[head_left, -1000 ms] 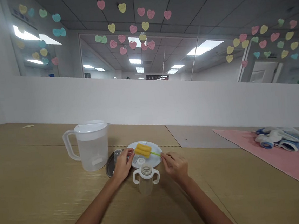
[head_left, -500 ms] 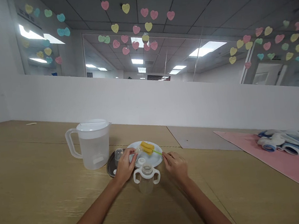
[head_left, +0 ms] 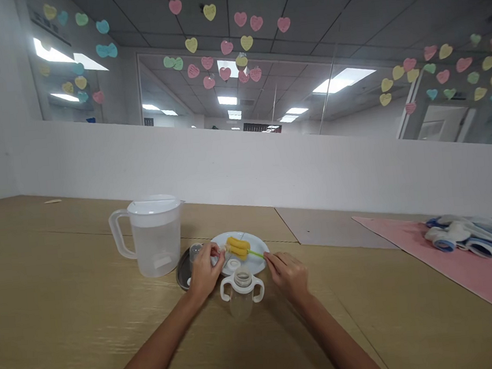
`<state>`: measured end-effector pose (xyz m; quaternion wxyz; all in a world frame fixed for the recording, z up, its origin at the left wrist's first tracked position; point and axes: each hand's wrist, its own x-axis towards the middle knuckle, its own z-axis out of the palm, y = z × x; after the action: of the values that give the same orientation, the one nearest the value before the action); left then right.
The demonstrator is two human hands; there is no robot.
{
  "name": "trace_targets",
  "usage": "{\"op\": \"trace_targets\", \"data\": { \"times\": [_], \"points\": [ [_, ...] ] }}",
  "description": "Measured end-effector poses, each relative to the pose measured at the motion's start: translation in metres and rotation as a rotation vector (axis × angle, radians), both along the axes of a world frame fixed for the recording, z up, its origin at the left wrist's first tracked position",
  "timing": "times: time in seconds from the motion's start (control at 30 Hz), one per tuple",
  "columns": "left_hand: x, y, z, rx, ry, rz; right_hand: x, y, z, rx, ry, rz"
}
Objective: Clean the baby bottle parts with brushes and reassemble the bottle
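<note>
My right hand (head_left: pixel 288 274) pinches the green handle of a yellow sponge brush (head_left: pixel 239 247), whose head is over the white plate (head_left: pixel 258 246). Between the fingertips of my left hand (head_left: pixel 206 272) is a small clear piece, probably a bottle nipple, touching the left end of the sponge. A clear bottle (head_left: pixel 241 302) with a white two-handled collar stands upright and uncapped between my forearms. One white ring (head_left: pixel 233 264) lies at the plate's near edge. Partly behind my left hand, a clear cap (head_left: pixel 195 251) sits on a dark tray (head_left: pixel 182 275).
A lidded clear pitcher (head_left: pixel 157 236) holding liquid stands left of the dark tray. At the right, white and blue items (head_left: pixel 472 235) in clear plastic lie on a pink mat (head_left: pixel 450 272). A white wall runs behind the table.
The sponge head has shifted slightly left, up against the small clear piece in my left hand. My right hand has moved a little left with the handle.
</note>
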<state>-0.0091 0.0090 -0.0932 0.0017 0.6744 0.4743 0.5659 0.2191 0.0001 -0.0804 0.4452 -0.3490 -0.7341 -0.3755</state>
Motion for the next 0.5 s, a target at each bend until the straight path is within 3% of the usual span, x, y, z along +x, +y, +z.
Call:
{"op": "trace_targets", "data": {
  "times": [0.17, 0.3, 0.5],
  "points": [
    [0.001, 0.003, -0.002, 0.023, -0.160, -0.058, 0.000, 0.000, 0.000, -0.048, -0.021, 0.036],
    [0.002, 0.005, -0.005, -0.011, -0.115, -0.121, -0.002, -0.002, -0.001, -0.041, 0.001, 0.112],
    [-0.013, 0.008, -0.003, -0.009, -0.070, 0.173, -0.001, 0.001, -0.001, -0.067, 0.109, 0.139]
  ]
}}
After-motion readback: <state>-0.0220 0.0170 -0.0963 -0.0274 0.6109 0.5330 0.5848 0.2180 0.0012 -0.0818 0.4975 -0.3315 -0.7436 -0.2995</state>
